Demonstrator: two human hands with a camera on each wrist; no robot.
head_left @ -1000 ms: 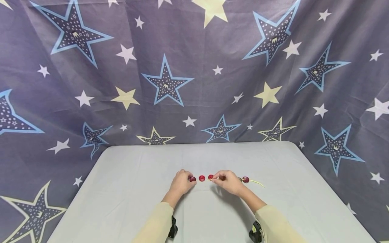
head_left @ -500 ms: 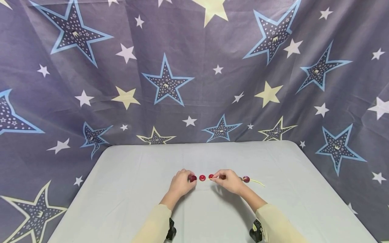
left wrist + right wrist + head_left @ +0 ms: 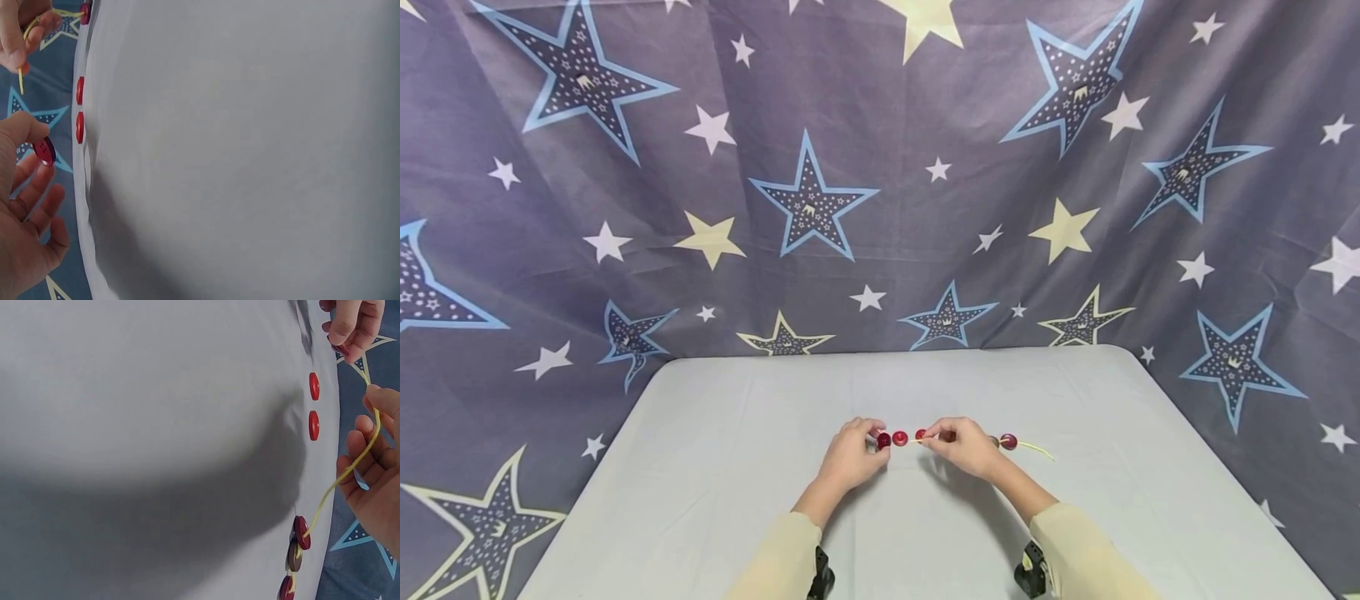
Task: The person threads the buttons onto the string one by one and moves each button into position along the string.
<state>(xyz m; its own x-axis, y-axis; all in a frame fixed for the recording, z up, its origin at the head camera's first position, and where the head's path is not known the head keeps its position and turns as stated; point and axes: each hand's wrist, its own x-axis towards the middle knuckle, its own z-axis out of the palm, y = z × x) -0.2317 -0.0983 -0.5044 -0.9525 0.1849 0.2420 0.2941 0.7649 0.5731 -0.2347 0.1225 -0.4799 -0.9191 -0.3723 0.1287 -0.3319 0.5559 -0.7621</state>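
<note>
"Above the pale table point(image 3: 760, 417), what does the person's left hand point(image 3: 850, 457) have?"

"A dark red button point(image 3: 44, 151), pinched at its edges between thumb and fingertip and raised off the surface; the other fingers bend loosely."

"And the right hand point(image 3: 964, 450)?"

"Its thumb and fingertip pinch a yellow cord point(image 3: 340, 479), with a short free end poking out toward the left hand."

"What lies on the table between the two?"

"A bright red button point(image 3: 314, 386) and its twin point(image 3: 314, 425), apart from each other."

"Is anything on the cord?"

"Yes: a maroon button point(image 3: 303, 532), a brown button point(image 3: 295, 555) just beside it, then a second maroon one point(image 3: 287, 589)."
</note>
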